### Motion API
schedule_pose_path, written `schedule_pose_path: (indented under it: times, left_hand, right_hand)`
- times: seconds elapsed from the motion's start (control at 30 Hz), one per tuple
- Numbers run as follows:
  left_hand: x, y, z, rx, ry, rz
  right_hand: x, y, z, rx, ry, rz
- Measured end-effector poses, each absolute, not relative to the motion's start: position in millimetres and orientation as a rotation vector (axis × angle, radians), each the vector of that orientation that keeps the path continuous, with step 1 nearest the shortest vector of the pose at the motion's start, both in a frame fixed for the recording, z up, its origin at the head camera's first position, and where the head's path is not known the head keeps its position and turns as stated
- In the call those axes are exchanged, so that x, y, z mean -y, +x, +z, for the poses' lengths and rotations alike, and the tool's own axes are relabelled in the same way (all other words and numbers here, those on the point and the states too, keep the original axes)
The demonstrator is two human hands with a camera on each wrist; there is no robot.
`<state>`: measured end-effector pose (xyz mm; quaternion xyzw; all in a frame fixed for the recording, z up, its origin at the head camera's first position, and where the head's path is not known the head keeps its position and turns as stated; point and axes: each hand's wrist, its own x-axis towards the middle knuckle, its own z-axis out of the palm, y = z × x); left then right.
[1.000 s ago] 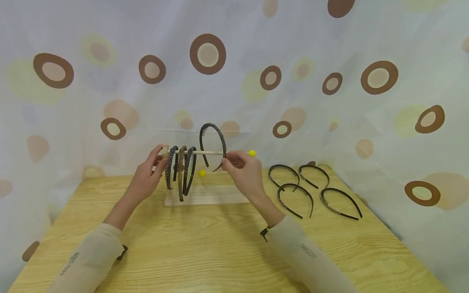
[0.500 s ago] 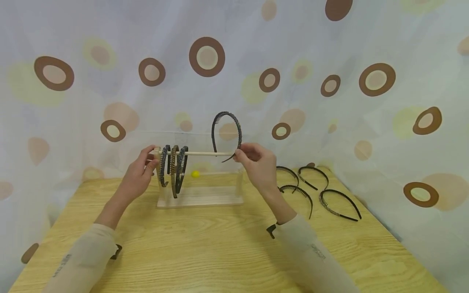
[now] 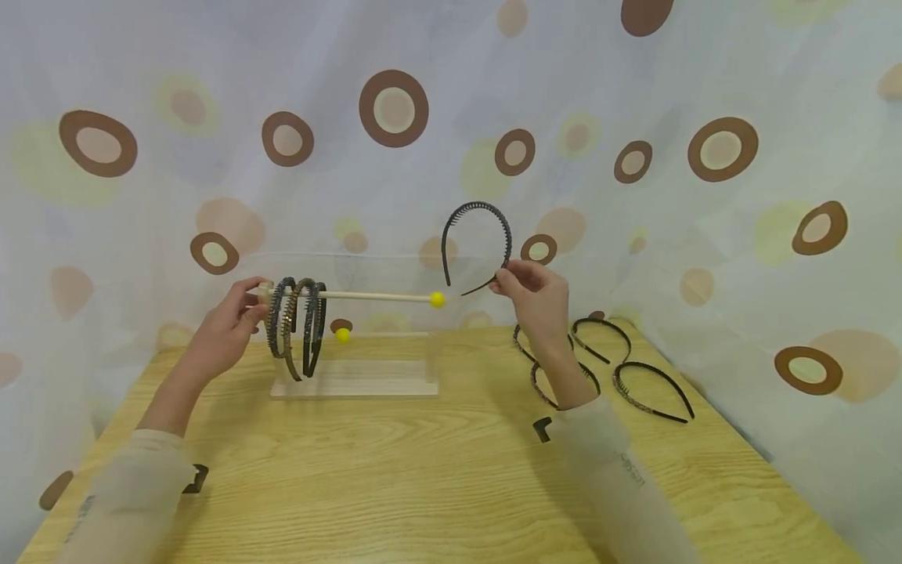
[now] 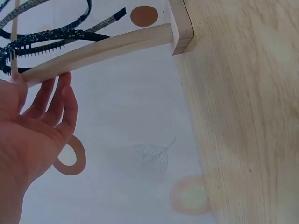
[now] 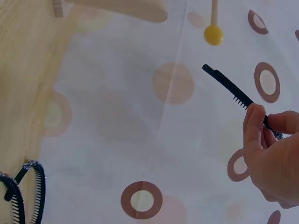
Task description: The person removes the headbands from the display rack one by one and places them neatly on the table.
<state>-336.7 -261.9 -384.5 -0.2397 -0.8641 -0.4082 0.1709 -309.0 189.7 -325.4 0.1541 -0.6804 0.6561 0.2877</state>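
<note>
A wooden rack (image 3: 359, 387) has a thin horizontal rod (image 3: 380, 297) tipped with a yellow ball (image 3: 438, 299). My left hand (image 3: 220, 333) grips the top of its left upright; in the left wrist view the fingers lie along that wooden post (image 4: 107, 49). Beside this hand, three hair hoops hang on the rod, a brownish one (image 3: 290, 345) between two dark ones. To the right of the yellow ball, my right hand (image 3: 539, 301) pinches a black toothed hair hoop (image 3: 478, 205) near one end, upright and off the rod. Its free tip shows near the ball in the right wrist view.
Several more hair hoops (image 3: 655, 368) lie at the table's right side, some partly hidden behind my right forearm. Another yellow ball (image 3: 343, 335) shows behind the rack. A patterned sheet (image 3: 465, 94) hangs behind the wooden table (image 3: 395, 486).
The right hand has drawn the hair hoop rightward and up, off the rod's ball end. The rack has shifted left together with my left hand.
</note>
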Motion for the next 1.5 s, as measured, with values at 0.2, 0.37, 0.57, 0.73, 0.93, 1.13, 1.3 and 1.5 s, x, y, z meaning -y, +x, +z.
schedule_pose_path:
  times: [0.2, 0.37, 0.57, 0.73, 0.93, 1.13, 1.3, 1.5]
  left_hand:
    - [273.3, -333.0, -380.9, 2.455, -0.659, -1.174]
    - [273.8, -330.9, -380.8, 2.457, -0.652, -1.218]
    - [272.3, -329.9, -378.9, 2.476, -0.612, -1.216]
    - [273.1, -329.5, -375.6, 2.455, -0.602, -1.207]
    - [272.4, -330.8, -380.0, 2.443, -0.635, -1.230]
    - [274.5, -325.5, -385.5, 2.459, -0.616, -1.251]
    - [273.3, -324.8, -387.4, 2.452, -0.616, -1.282]
    - [267.2, -328.9, -385.5, 2.443, -0.626, -1.292]
  right_hand:
    - [-212.7, -328.0, -344.3, 2.014, 0.237, 1.604]
    - [-233.6, -343.9, -366.3, 2.274, 0.165, 1.340]
    - [-253.3, -353.6, -384.0, 2.490, 0.154, 1.263]
    - [-264.8, -363.6, -391.3, 2.573, 0.173, 1.309]
    - [-283.7, -369.7, -409.3, 2.613, 0.174, 1.366]
    - [-292.9, -370.6, -424.0, 2.776, 0.148, 1.292]
    - [-297.9, -377.7, -423.9, 2.890, 0.217, 1.114]
    - [-304.9, -389.6, -427.2, 2.918, 0.310, 1.046]
